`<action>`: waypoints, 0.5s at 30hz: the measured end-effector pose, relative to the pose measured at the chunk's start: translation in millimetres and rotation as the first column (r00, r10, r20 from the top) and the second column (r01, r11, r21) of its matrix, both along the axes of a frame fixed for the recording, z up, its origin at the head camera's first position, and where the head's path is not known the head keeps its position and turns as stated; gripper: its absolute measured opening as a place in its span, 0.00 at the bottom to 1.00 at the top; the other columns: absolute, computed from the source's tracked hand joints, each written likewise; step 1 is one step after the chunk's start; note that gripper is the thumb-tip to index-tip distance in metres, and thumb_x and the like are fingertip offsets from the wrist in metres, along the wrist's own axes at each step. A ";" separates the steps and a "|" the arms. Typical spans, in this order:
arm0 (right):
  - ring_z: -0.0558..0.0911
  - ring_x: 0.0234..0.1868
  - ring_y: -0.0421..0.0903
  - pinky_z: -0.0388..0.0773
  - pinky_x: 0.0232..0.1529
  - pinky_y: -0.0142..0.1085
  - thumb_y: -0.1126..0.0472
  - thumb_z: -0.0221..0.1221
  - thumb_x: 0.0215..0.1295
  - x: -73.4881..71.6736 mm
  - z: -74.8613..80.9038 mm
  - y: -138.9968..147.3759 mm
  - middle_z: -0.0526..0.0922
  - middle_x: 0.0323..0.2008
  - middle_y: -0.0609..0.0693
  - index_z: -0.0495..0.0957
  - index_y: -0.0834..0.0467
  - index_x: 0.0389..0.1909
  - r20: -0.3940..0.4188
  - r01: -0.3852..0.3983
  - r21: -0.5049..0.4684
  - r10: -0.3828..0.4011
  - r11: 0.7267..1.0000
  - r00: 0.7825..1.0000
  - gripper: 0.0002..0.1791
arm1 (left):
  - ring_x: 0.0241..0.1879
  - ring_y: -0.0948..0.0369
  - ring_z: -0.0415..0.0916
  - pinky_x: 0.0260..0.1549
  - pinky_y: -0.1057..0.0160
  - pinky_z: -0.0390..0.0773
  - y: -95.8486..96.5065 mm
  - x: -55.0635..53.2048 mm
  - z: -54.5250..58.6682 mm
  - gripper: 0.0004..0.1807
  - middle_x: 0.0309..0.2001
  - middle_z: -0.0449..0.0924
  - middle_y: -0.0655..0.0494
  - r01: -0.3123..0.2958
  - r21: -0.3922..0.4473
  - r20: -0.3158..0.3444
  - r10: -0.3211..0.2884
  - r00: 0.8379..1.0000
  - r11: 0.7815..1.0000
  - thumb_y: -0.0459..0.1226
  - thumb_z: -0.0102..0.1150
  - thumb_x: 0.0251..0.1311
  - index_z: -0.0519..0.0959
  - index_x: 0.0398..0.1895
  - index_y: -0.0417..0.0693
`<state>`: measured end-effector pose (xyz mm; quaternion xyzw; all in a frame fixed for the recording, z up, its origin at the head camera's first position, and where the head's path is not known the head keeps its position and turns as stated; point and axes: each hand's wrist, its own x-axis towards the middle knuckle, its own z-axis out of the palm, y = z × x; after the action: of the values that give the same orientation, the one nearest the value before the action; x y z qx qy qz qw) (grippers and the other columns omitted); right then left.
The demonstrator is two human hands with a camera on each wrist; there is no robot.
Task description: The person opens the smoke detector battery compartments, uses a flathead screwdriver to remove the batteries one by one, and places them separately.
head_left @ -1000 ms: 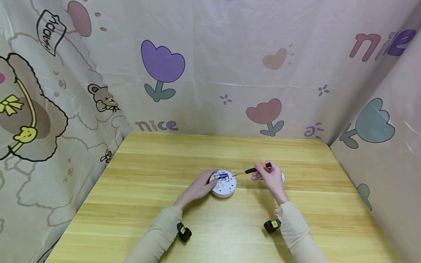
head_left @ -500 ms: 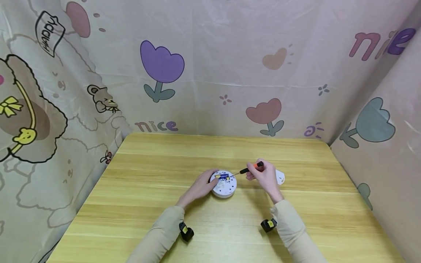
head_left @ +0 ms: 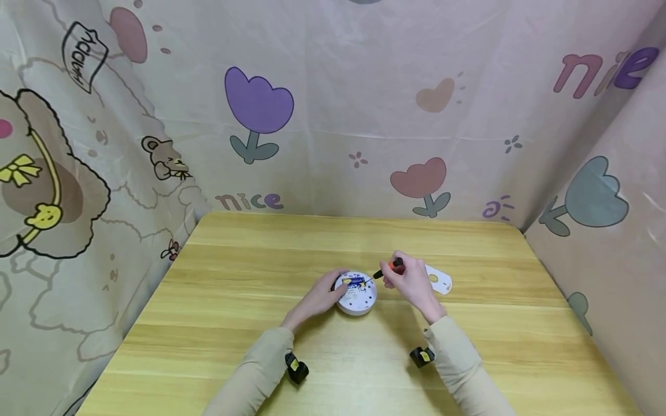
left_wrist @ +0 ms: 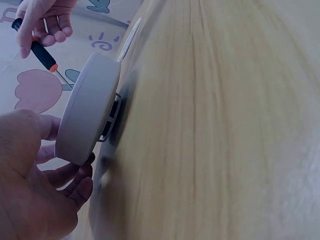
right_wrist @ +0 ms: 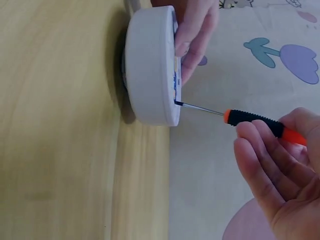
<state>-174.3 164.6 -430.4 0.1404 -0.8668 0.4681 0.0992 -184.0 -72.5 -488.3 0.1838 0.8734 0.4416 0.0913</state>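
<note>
A round white smoke detector [head_left: 356, 303] lies back side up on the table, its battery bay showing batteries [head_left: 354, 281] in blue and yellow. My left hand [head_left: 316, 296] grips its left edge, thumb on top and fingers beneath the side. In the left wrist view, a dark slotted grille [left_wrist: 111, 119] shows on the underside. With my right hand [head_left: 414, 283] I hold a black-and-orange screwdriver [right_wrist: 252, 120] between thumb and fingers. Its tip meets the detector's back at the end of the battery bay; whether it presses there I cannot tell.
Behind my right hand lies a flat white plate [head_left: 441, 282] with a round hole, partly covered by the hand. The wooden table [head_left: 234, 260] ends at a printed curtain [head_left: 322, 115] at the back. Black cameras [head_left: 298, 370] are strapped to both wrists.
My right hand has moved left with the screwdriver, bringing its tip from the detector's right edge to the battery bay. More of the white plate now shows. The left hand keeps its grip.
</note>
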 end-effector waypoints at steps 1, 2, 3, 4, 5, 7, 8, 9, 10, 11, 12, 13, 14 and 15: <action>0.85 0.18 0.42 0.87 0.23 0.42 0.64 0.61 0.69 -0.2 0.7 0.7 0.86 0.19 0.54 0.73 0.60 0.24 0.016 -0.008 -0.009 0.008 1.000 1.000 0.12 | 0.74 0.42 0.62 0.75 0.39 0.61 0.1 -0.1 0.1 0.28 0.72 0.67 0.39 0.000 0.002 0.006 0.000 1.000 1.000 0.42 0.49 0.74 0.66 0.73 0.42; 0.85 0.18 0.43 0.87 0.24 0.44 0.65 0.61 0.69 -0.6 1.3 1.4 0.86 0.19 0.55 0.73 0.60 0.24 0.030 -0.015 -0.019 0.016 1.000 0.999 0.13 | 0.74 0.42 0.62 0.75 0.39 0.60 0.4 -0.1 0.4 0.28 0.73 0.67 0.40 -0.001 0.000 0.012 0.001 1.000 1.000 0.42 0.49 0.74 0.66 0.73 0.42; 0.85 0.18 0.44 0.87 0.24 0.46 0.65 0.60 0.69 -1.1 1.9 2.1 0.86 0.20 0.56 0.72 0.61 0.25 0.043 -0.023 -0.028 0.025 0.999 0.999 0.13 | 0.74 0.42 0.61 0.75 0.39 0.60 0.6 0.0 0.6 0.28 0.73 0.67 0.40 -0.002 0.001 0.014 0.002 1.000 1.000 0.42 0.48 0.74 0.66 0.73 0.42; 0.86 0.19 0.46 0.87 0.25 0.48 0.66 0.60 0.70 -1.8 2.5 2.9 0.86 0.20 0.57 0.72 0.62 0.25 0.058 -0.033 -0.038 0.035 0.999 0.998 0.13 | 0.74 0.42 0.61 0.75 0.39 0.60 1.0 0.0 1.1 0.28 0.73 0.67 0.40 -0.001 0.004 0.016 0.001 1.000 1.000 0.42 0.48 0.75 0.65 0.73 0.42; 0.86 0.19 0.47 0.87 0.25 0.49 0.66 0.59 0.70 -2.4 3.3 3.4 0.86 0.20 0.58 0.71 0.62 0.25 0.073 -0.042 -0.051 0.045 0.998 0.996 0.13 | 0.74 0.42 0.61 0.75 0.39 0.60 1.2 0.0 1.6 0.27 0.73 0.67 0.40 -0.001 0.002 0.019 0.001 1.000 1.000 0.42 0.48 0.75 0.65 0.74 0.43; 0.87 0.20 0.51 0.87 0.26 0.52 0.66 0.57 0.71 -4.1 4.2 4.5 0.86 0.21 0.61 0.71 0.64 0.25 0.108 -0.054 -0.079 0.062 0.995 0.992 0.13 | 0.74 0.42 0.61 0.76 0.40 0.59 2.1 0.0 2.0 0.27 0.73 0.67 0.40 -0.002 0.009 0.017 0.002 1.000 1.000 0.41 0.48 0.75 0.66 0.73 0.42; 0.87 0.20 0.53 0.87 0.27 0.53 0.66 0.57 0.72 -5.1 4.3 5.3 0.86 0.21 0.62 0.71 0.64 0.26 0.125 -0.057 -0.091 0.068 0.994 0.990 0.12 | 0.74 0.42 0.61 0.75 0.40 0.59 2.5 0.0 1.9 0.26 0.72 0.67 0.39 -0.001 0.011 0.014 0.001 1.000 1.000 0.41 0.48 0.75 0.66 0.73 0.42; 0.87 0.21 0.54 0.87 0.27 0.54 0.66 0.56 0.72 -6.1 4.2 6.1 0.86 0.21 0.62 0.71 0.65 0.26 0.144 -0.057 -0.107 0.072 0.993 0.987 0.12 | 0.74 0.41 0.61 0.75 0.39 0.59 2.8 0.0 1.5 0.26 0.72 0.67 0.39 0.000 0.015 0.012 -0.001 1.000 1.000 0.40 0.48 0.75 0.66 0.73 0.41; 0.87 0.21 0.57 0.86 0.28 0.54 0.66 0.55 0.72 -7.2 4.3 7.0 0.86 0.22 0.63 0.71 0.66 0.27 0.162 -0.056 -0.128 0.076 0.990 0.984 0.12 | 0.74 0.41 0.61 0.75 0.40 0.59 2.9 -0.4 1.4 0.26 0.72 0.67 0.38 0.000 0.017 0.013 0.000 1.000 1.000 0.40 0.48 0.75 0.67 0.72 0.41; 0.87 0.22 0.57 0.86 0.28 0.55 0.66 0.55 0.73 -8.5 4.1 8.0 0.86 0.22 0.64 0.71 0.66 0.27 0.180 -0.051 -0.149 0.078 0.987 0.981 0.12 | 0.74 0.41 0.62 0.75 0.40 0.60 3.0 -0.6 1.2 0.26 0.72 0.68 0.38 0.000 0.020 0.014 -0.001 1.000 1.000 0.39 0.48 0.75 0.67 0.72 0.41; 0.87 0.22 0.57 0.87 0.28 0.55 0.66 0.54 0.73 -9.6 3.7 9.3 0.86 0.22 0.64 0.71 0.67 0.28 0.196 -0.047 -0.168 0.080 0.985 0.977 0.12 | 0.73 0.40 0.62 0.75 0.39 0.60 2.9 -0.8 0.7 0.25 0.71 0.68 0.37 0.004 0.026 0.008 -0.004 1.000 1.000 0.38 0.49 0.75 0.67 0.72 0.40; 0.87 0.21 0.56 0.87 0.29 0.55 0.67 0.54 0.73 -10.7 3.1 10.6 0.86 0.22 0.64 0.71 0.67 0.28 0.215 -0.035 -0.195 0.078 0.980 0.974 0.12 | 0.74 0.40 0.62 0.75 0.39 0.60 2.8 -0.9 0.3 0.25 0.72 0.68 0.37 0.004 0.030 0.012 -0.004 1.000 1.000 0.38 0.49 0.75 0.67 0.72 0.40; 0.88 0.21 0.55 0.87 0.30 0.55 0.67 0.54 0.73 -11.7 2.4 12.4 0.86 0.22 0.64 0.71 0.68 0.28 0.231 -0.025 -0.220 0.077 0.975 0.970 0.12 | 0.73 0.40 0.62 0.75 0.39 0.60 2.7 -0.9 -0.1 0.25 0.72 0.67 0.36 0.004 0.037 0.016 -0.005 1.000 0.999 0.38 0.49 0.75 0.67 0.72 0.39; 0.88 0.20 0.53 0.87 0.30 0.55 0.67 0.54 0.73 -12.5 1.8 14.2 0.86 0.22 0.64 0.70 0.69 0.29 0.246 -0.015 -0.245 0.077 0.969 0.966 0.12 | 0.74 0.40 0.62 0.75 0.40 0.60 2.6 -1.0 -0.4 0.25 0.72 0.67 0.36 0.005 0.042 0.019 -0.006 1.000 0.999 0.37 0.49 0.74 0.67 0.72 0.39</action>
<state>-186.8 178.8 -428.6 0.0866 -0.8056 0.5861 -0.0069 -185.1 -69.9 -488.7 0.1838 0.8627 0.4611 0.0969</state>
